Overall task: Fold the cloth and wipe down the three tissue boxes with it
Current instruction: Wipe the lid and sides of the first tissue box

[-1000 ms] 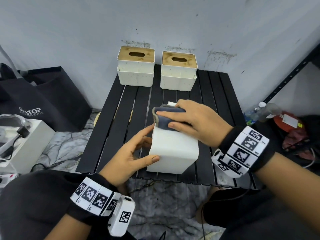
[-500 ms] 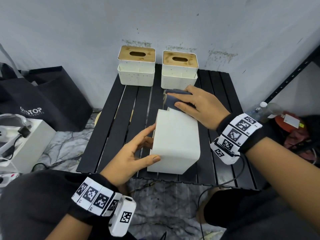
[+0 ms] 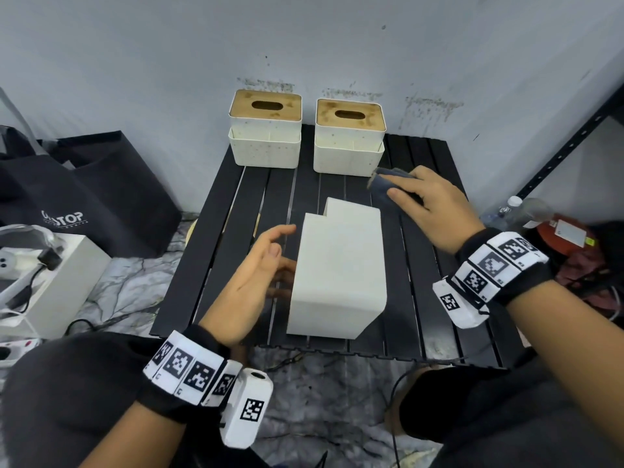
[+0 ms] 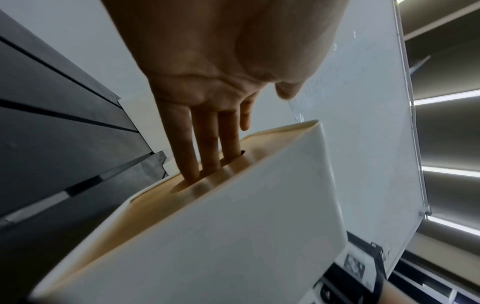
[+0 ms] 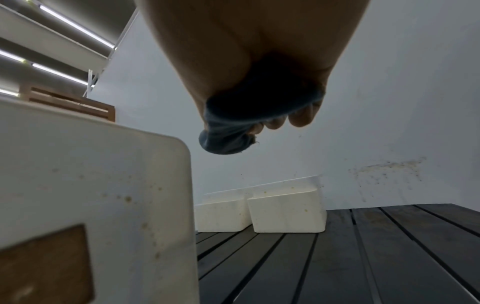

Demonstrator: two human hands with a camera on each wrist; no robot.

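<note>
A white plastic tissue box [image 3: 339, 271] lies tipped on its side mid-desk, wooden slotted lid facing left. Behind it, two matching white tissue boxes [image 3: 265, 130] [image 3: 349, 135] stand upright, side by side. To its back right, a bunched dark blue cloth [image 3: 388, 184] is held.

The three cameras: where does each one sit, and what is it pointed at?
Head: worn on the head, facing forward and down at the slatted table; shows both hands, wrist bands and forearms.
Left wrist: looks along the left hand; its fingers dip into the slot of the tipped tissue box.
Right wrist: sits low over the table, facing the wall; shows the right hand gripping the folded cloth.
Shared: head and right wrist both show the two rear tissue boxes.
</note>
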